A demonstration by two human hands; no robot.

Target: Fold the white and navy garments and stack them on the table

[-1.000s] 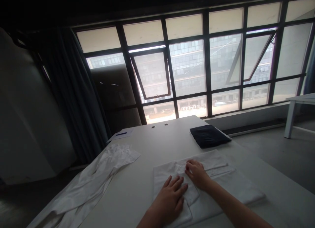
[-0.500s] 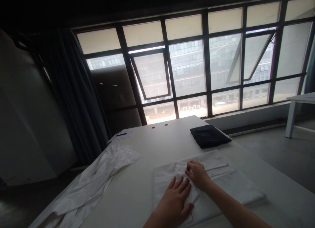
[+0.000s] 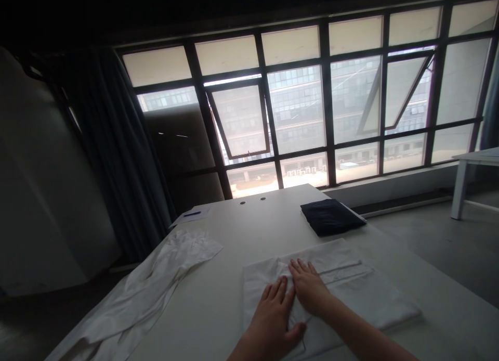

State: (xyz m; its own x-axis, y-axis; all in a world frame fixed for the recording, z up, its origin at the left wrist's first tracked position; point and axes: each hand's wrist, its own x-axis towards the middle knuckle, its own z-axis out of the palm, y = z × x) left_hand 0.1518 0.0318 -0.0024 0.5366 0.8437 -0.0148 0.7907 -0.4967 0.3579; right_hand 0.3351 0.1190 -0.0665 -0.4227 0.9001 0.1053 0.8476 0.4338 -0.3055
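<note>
My left hand [image 3: 271, 322] lies flat on a folded white cloth garment [image 3: 362, 293], its fingers spread and pointing away from me. My right hand [image 3: 307, 287] rests beside it on the same garment, fingertips on a raised inner fold. Neither hand grips anything. The garment has layered folds and lies on a white table [image 3: 249, 210], partly hidden under both hands. To the left, a long crumpled white garment [image 3: 148, 288] trails over the table's edge. Farther off lies a folded dark navy garment [image 3: 331, 217].
A sheet of paper [image 3: 191, 216] with a blue pen lies at the table's far left corner. Two small round holes mark the far end of the table. Beyond are a large window, a dark curtain and a white side table [image 3: 473, 157].
My right hand has flattened, its fingers straightening out over the fold. My left hand has shifted slightly on the cloth. The view has tilted a little.
</note>
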